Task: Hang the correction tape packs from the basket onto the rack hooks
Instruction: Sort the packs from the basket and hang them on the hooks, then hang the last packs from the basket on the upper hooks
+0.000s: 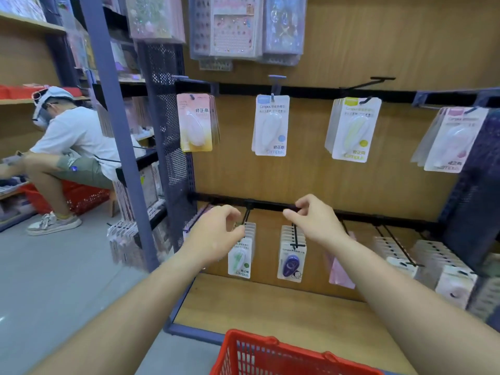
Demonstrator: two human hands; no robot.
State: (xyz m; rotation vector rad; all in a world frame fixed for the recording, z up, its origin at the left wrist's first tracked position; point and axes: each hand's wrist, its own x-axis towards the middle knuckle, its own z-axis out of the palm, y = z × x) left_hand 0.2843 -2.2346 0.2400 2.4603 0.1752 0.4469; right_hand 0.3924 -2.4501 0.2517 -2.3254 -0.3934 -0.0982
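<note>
Left hand [216, 234] touching packs [239, 259] (green)

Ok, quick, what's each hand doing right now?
Left hand: curled at the green packs, grip cannot be told.
Right hand: pinching the black rail.

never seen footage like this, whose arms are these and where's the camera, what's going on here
There is no machine here. One wide-angle camera sits on a person's head and looks forward and down, so the two bare arms are that person's own. The left hand has its fingers curled at the top of a row of white card packs with green correction tape. The right hand has curled fingers at the black metal rail, above a row of purple correction tape packs. Whether either hand actually pinches something is unclear. At the bottom edge is the red plastic basket. Other pale packs hang higher up, and another person crouches at the left.
</note>
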